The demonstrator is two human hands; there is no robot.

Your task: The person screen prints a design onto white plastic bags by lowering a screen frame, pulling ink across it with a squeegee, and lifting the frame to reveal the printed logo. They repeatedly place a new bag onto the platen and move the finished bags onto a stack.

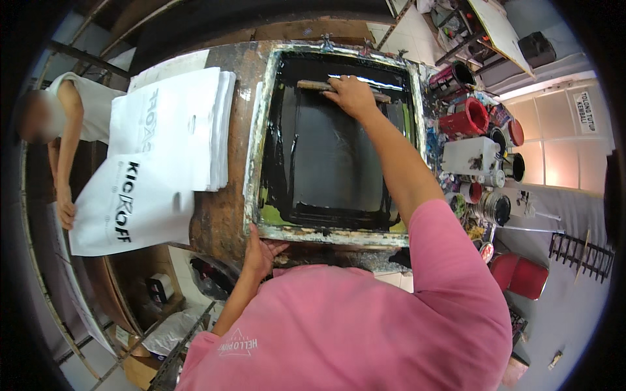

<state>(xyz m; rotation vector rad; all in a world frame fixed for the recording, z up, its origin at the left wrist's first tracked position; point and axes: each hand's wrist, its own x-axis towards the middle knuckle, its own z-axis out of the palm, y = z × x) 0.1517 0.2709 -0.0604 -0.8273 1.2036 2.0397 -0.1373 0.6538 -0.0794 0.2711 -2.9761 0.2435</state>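
Note:
A screen printing frame (253,163) with a worn, paint-stained rim lies in front of me, its mesh coated with black ink. At its far side my right hand (352,96) grips a wooden-handled squeegee (312,85), which lies across the mesh. Wet black ink shines just beyond it. My left hand (262,253) holds the frame's near left corner, thumb up against the rim and fingers along the near edge. To the left, a stack of white bags or sheets (173,124) lies on the table, with a printed white one (134,208) on it.
On the left, another person's hand (66,212) holds the edge of the printed sheet. Ink cans and a red bucket (464,117) crowd the right side beside a white container (469,156). A red chair (520,275) stands at the right. Metal racks (39,260) line the left.

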